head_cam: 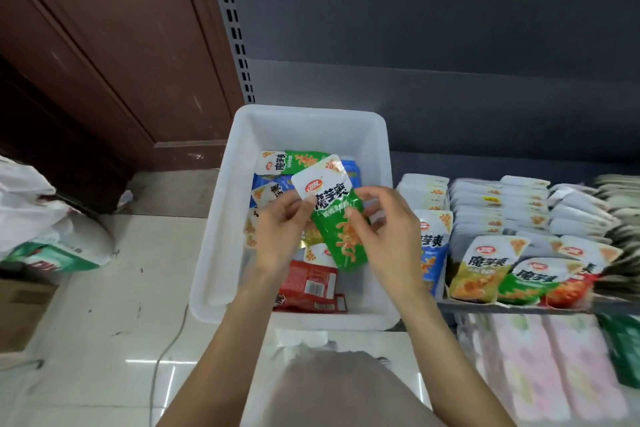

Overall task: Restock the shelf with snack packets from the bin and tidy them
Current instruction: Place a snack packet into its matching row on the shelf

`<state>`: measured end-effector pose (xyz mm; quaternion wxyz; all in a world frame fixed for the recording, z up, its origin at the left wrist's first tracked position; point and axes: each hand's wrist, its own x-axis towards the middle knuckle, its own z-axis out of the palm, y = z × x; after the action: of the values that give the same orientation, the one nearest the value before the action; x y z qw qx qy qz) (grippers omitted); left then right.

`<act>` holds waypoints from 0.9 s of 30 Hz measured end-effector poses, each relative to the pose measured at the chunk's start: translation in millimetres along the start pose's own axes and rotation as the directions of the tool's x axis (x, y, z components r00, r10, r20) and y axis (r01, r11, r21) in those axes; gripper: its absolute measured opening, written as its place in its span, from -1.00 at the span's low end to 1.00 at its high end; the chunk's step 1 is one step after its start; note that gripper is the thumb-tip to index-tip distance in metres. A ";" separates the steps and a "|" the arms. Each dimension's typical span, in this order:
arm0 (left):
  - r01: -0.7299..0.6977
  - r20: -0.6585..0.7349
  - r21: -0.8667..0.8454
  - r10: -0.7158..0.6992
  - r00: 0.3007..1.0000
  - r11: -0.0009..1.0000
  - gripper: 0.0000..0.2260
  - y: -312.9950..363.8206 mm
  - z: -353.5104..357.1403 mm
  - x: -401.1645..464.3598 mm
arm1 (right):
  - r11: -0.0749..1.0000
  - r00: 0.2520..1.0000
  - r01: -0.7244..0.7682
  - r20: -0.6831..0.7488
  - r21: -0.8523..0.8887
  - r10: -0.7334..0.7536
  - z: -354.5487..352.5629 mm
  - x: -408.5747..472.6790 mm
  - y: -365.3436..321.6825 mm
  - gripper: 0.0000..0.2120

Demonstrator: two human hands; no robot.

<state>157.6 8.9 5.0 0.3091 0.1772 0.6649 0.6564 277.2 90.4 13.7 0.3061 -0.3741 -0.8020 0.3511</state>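
A green and white snack packet (334,208) is held above the white plastic bin (221,229). My left hand (282,229) pinches its upper left edge and my right hand (384,229) grips its right side. Inside the bin lie more packets: a green one (294,161) at the back, blue ones (268,185) beneath, red ones (311,284) at the front. On the shelf (512,305) to the right, packets stand in rows, with a yellow (476,274), a green (530,282) and a blue one (431,246) at the front.
A brown wooden door (114,55) stands at the left behind the bin. White plastic bags (45,222) lie on the tiled floor at the far left, with a cardboard box (20,308) below them. A lower shelf holds pink and green packs (540,364).
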 end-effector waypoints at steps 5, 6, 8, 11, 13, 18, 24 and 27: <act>-0.244 0.212 0.059 0.227 0.951 0.968 -0.85 31.7 30.4 -32.1 | 0.989 0.978 -0.135 0.172 0.068 0.122 -58.9 -3.7 -1.0 -0.66; -0.301 0.228 0.069 0.278 0.933 0.951 -0.85 36.9 39.4 -38.3 | 0.991 0.979 -0.107 0.185 0.085 0.090 -76.8 -6.0 0.2 -0.76; -0.407 0.230 0.094 0.378 0.897 0.909 -0.85 43.3 61.2 -50.2 | 0.988 0.988 -0.070 0.144 0.141 0.050 -117.2 -14.8 7.0 -0.87; -0.510 0.251 0.137 0.468 0.847 0.849 -0.81 38.1 99.4 -67.5 | 0.951 0.995 -0.086 -0.015 0.295 0.095 -181.6 -36.2 25.6 -0.92; -0.575 0.362 0.220 0.482 0.798 0.788 -0.77 23.7 126.3 -78.4 | 0.927 0.975 -0.118 -0.136 0.356 0.176 -219.7 -53.6 42.9 -0.93; -0.737 0.571 0.475 0.469 0.674 0.481 -0.59 -23.7 180.2 -90.9 | 0.910 0.935 -0.211 -0.199 0.357 0.295 -262.0 -79.8 95.9 -0.88; -0.729 0.582 0.458 0.449 0.678 0.509 -0.57 -40.6 201.8 -96.9 | 0.963 0.978 -0.207 0.054 0.170 0.201 -226.6 -60.1 145.6 -0.91; -0.695 0.543 0.460 0.445 0.713 0.552 -0.63 -40.6 210.5 -99.9 | 0.995 0.995 -0.093 0.037 -0.035 0.095 -211.0 -52.7 165.4 -0.91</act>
<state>374.5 102.5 -6.0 0.1122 0.5986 0.6790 0.4099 527.9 196.3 -9.9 0.2673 -0.4095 -0.7949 0.3591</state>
